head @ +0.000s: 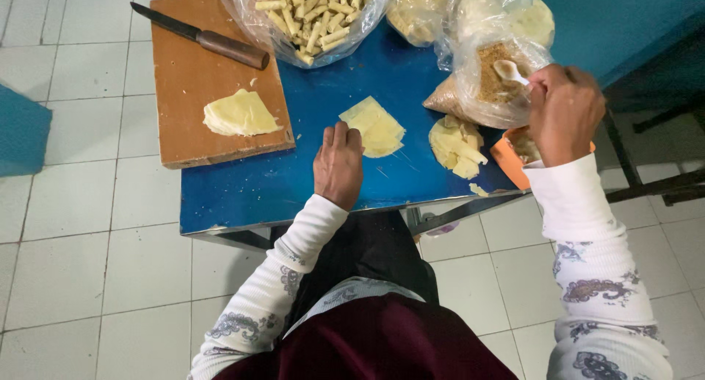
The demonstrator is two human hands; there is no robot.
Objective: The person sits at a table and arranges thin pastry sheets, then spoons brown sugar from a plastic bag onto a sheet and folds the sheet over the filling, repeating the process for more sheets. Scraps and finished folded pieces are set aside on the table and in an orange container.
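Nearest the camera, the left hand (pixel 338 163) lies flat on the blue desk (pixel 242 193), fingers together and holding nothing, its tips touching the near-left edge of a pale square pastry sheet (pixel 373 126). That sheet, taken here as the landmark, lies bare on the desk with no filling on it yet.

To the right of the sheet, the right hand (pixel 564 112) is closed around a white spoon (pixel 508 71), whose bowl sits in the mouth of a clear bag of brown crumbly filling (pixel 485 82). Whether the spoon is loaded is hard to tell.

Beyond the sheet, at the far edge of the desk, a clear bag of finished rolls (pixel 308 13) is already fairly full, so much of the work looks done. What remains appears sizeable: a stack of sheets (pixel 239 113) waits on a wooden cutting board (pixel 183 79) to the left of the landmark sheet, with a knife (pixel 202 36) at the board's far end, and a heap of cut pale pieces (pixel 455 145) lies just right of the sheet, beside an orange tray (pixel 508 160).
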